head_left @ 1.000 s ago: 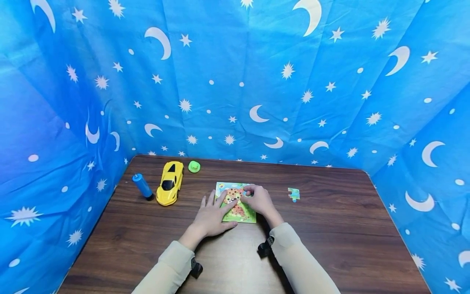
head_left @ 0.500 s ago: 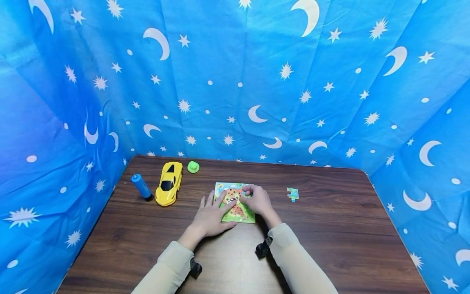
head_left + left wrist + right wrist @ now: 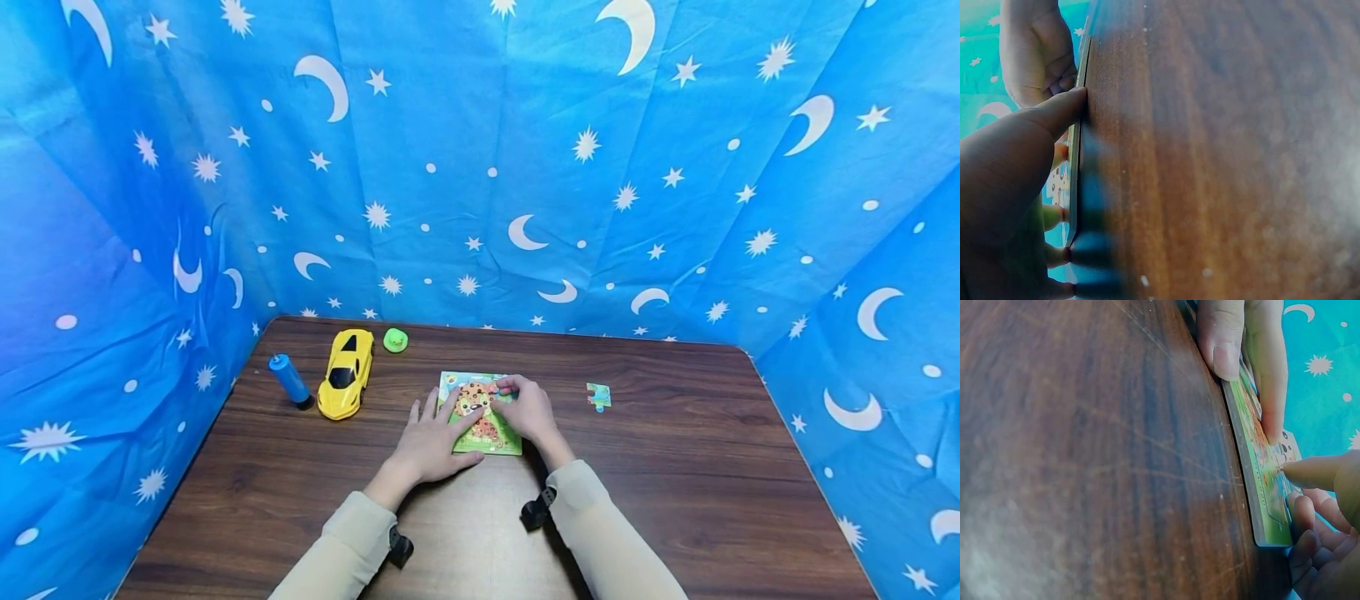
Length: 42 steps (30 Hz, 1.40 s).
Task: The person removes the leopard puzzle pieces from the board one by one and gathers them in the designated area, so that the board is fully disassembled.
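A jigsaw puzzle board (image 3: 510, 443) with a spotted cartoon animal lies flat on the table. My left hand (image 3: 429, 446) rests on its left side with fingers spread, and the thumb lies along the near edge. Over the upper right of the board, my right hand (image 3: 531, 408) has thumb and forefinger close together, the other fingers curled. A raised, tilted puzzle piece (image 3: 1289, 445) shows by the right thumb in the right wrist view; it seems pinched there, mostly hidden by the fingers. One loose puzzle piece (image 3: 598, 397), blue and green, lies on the table to the right.
To the left of the board stand a yellow toy car (image 3: 347, 374) and a blue cylinder (image 3: 289, 379) with a black end. A small green rubber duck (image 3: 395, 340) sits near the back edge. Blue cloth (image 3: 465, 208) with moons and stars hangs around the brown table (image 3: 675, 483).
Both hands stay almost in place on the board. The right fingers shift very slightly at its upper right. The loose piece and the toys have not moved.
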Available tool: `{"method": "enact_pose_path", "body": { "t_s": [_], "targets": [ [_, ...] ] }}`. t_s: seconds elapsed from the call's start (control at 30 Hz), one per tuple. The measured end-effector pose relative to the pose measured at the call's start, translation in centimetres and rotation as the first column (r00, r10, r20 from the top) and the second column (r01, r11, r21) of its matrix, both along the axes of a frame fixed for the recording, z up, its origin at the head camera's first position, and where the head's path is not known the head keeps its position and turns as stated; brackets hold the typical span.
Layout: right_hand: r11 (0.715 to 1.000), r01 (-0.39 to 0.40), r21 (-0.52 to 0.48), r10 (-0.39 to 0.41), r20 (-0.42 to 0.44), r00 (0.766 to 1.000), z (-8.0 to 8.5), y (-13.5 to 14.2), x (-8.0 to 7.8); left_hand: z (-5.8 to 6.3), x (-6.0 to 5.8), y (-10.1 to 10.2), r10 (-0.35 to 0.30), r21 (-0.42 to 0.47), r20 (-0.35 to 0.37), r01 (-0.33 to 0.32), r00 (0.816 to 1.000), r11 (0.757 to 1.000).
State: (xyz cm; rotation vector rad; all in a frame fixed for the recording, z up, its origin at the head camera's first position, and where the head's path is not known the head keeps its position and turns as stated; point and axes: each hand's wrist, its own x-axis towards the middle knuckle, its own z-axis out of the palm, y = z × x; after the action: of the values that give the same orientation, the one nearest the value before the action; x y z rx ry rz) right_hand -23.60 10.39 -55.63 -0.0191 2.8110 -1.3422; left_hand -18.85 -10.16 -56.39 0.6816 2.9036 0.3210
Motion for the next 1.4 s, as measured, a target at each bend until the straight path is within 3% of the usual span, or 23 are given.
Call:
{"method": "enact_pose_path", "body": {
  "t_s": [0.3,0.7,0.93,1.4],
  "targets": [
    [0.998,-0.004,-0.058,0.002,-0.03,1.0,0.0,0.0,-0.1,0.2,0.0,0.0,-0.009,-0.009,-0.011,0.009,1.0,1.0],
    [0.99,0.028,-0.141,-0.037,-0.06,0.998,0.1,1.0,-0.2,-0.3,-0.1,0.0,-0.005,-0.014,-0.005,0.005,1.0,1.0],
    [0.991,0.067,-0.118,-0.079,-0.103,0.992,0.0,3.4,-0.4,-0.3,-0.1,-0.1,-0.007,-0.008,-0.008,0.007,1.0,1.0],
    [0.981,0.17,-0.095,-0.178,-0.092,0.98,-0.2,9.7,0.2,-0.2,0.1,0.0,-0.001,-0.022,-0.004,0.001,1.0,1.0]
  ]
}}
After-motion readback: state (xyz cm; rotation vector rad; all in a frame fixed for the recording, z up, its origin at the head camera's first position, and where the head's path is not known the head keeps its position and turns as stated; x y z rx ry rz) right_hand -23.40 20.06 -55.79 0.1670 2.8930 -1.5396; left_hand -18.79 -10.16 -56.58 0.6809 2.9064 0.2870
